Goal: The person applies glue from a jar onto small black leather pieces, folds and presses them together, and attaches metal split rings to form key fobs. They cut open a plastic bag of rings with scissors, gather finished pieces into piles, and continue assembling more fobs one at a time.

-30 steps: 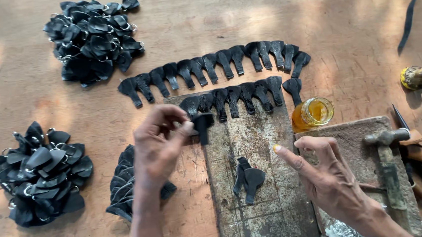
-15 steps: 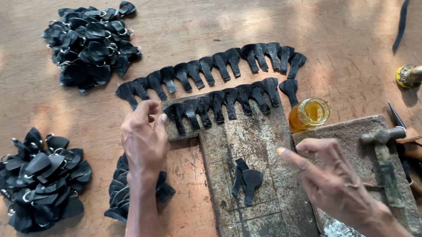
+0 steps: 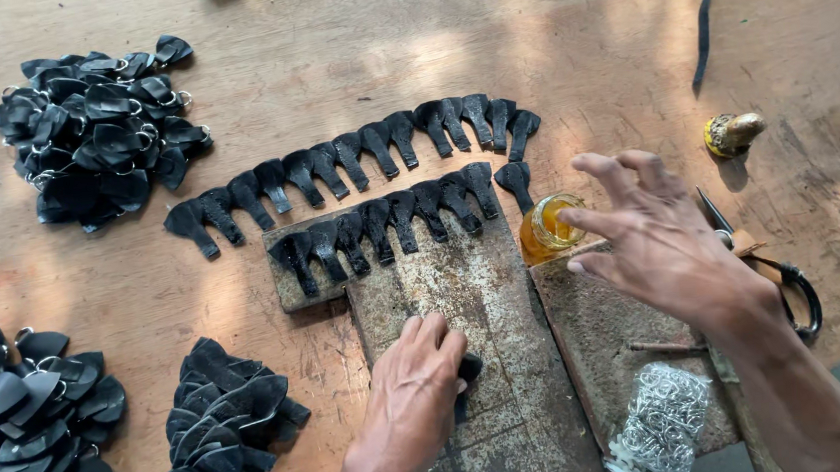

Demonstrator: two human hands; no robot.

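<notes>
Now left hand [image 3: 414,384] over black leather piece [image 3: 468,370]; right hand [image 3: 662,237] beside glue jar [image 3: 547,228]

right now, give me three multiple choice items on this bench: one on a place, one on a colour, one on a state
1. Where is the jar?
A. right of the leather rows
B. on the far left pile
C. in the left hand

2. What colour is the liquid in the jar?
A. blue
B. amber
C. clear

3. What is the left hand doing?
A. lifted in the air
B. pressing down on a black piece
C. holding scissors

Answers: 1 A, the jar stands by the right end of the lower row. 2 B, it glows yellow-orange. 3 B, the palm lies flat on the board over a black piece, while the right hand hovers spread by the jar.
</notes>
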